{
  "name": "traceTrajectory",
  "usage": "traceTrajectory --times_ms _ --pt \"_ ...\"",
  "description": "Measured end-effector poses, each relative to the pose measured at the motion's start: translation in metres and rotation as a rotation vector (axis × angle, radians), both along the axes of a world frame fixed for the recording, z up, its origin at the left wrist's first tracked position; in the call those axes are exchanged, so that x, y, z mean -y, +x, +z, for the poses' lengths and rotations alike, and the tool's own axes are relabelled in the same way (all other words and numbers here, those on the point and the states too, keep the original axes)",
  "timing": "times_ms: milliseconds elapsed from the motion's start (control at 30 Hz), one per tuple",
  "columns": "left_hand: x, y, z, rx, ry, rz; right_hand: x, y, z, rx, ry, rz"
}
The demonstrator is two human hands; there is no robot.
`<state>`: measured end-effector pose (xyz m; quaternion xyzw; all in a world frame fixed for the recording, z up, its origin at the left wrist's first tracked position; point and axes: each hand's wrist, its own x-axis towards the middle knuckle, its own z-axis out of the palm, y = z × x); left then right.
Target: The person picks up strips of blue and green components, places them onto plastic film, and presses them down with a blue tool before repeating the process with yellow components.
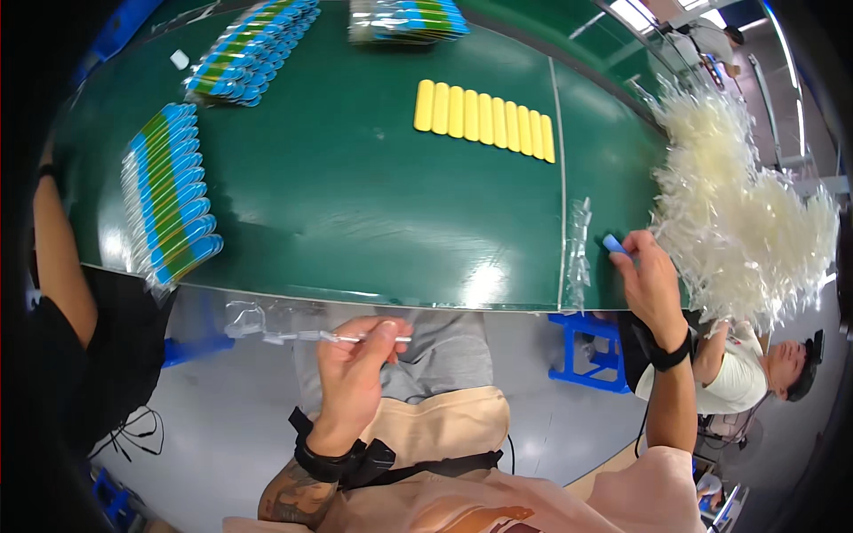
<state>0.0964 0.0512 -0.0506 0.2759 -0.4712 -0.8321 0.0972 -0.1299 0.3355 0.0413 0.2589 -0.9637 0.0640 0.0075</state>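
My left hand (355, 364) is below the table's near edge, pinching a clear plastic blister pack (267, 327) that sticks out to the left. My right hand (647, 275) reaches over the right end of the green table (355, 204) and holds a small blue piece (615, 244) at its fingertips. It is beside a big heap of whitish clear plastic pieces (746, 222). A short stack of clear blister packs (579, 249) lies just left of that hand.
A row of yellow cylinders (484, 115) lies on the table's far middle. Fanned rows of blue-and-green packaged items lie at the left (169, 204) and far left (253, 49). Another person's arm (58, 258) is at the left; a seated person (755, 373) is at the lower right.
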Motion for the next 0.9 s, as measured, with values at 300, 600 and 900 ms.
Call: traceTrajectory --times_ms 300,600,900 --pt "0.005 0.003 -0.007 -0.027 0.044 -0.01 0.126 0.055 0.024 0.42 -0.183 0.581" --pt "0.0 0.004 -0.004 -0.053 0.098 0.009 0.165 0.051 0.003 0.286 -0.059 0.924" --pt "-0.001 0.005 0.003 -0.041 0.155 0.015 0.168 0.052 -0.002 0.375 -0.145 0.902"
